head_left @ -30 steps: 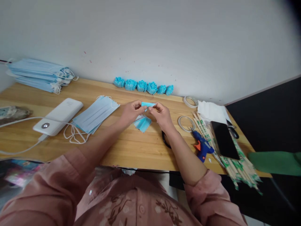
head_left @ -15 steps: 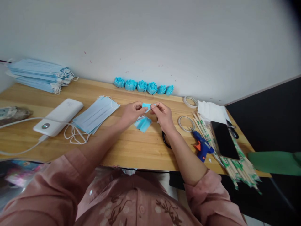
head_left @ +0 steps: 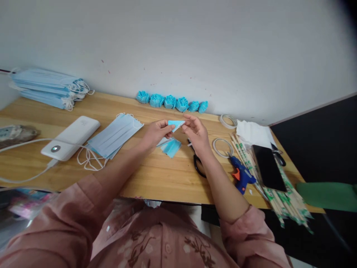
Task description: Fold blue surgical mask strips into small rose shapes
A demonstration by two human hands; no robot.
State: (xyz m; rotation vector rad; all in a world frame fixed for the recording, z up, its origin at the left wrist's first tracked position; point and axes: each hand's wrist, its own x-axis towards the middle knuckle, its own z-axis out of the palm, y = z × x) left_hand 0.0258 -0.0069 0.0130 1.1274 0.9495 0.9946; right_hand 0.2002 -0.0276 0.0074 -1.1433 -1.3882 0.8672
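Note:
My left hand (head_left: 159, 131) pinches a small blue piece of mask fabric (head_left: 174, 124) between thumb and fingers. The piece is folded to a pointed corner on its right side. At that corner is my right hand (head_left: 196, 130), its fingers apart, with the thumb close to the fabric; whether it touches cannot be told. Just below lie several cut blue fabric pieces (head_left: 171, 148) on the wooden table. Black-handled scissors (head_left: 198, 166) rest partly under my right wrist.
Several blue fabric flowers (head_left: 169, 101) line the wall. To the left are face masks (head_left: 115, 134), a mask stack (head_left: 44, 87) and a white power bank (head_left: 71, 138). A blue glue gun (head_left: 241, 175), tape rolls (head_left: 222, 147), wrapped sticks (head_left: 281, 203) and a phone (head_left: 269, 167) lie right.
The fabric piece has gone from a roughly rectangular shape to a folded, pointed one. My right fingers have opened from their pinch on it. The view has shifted slightly.

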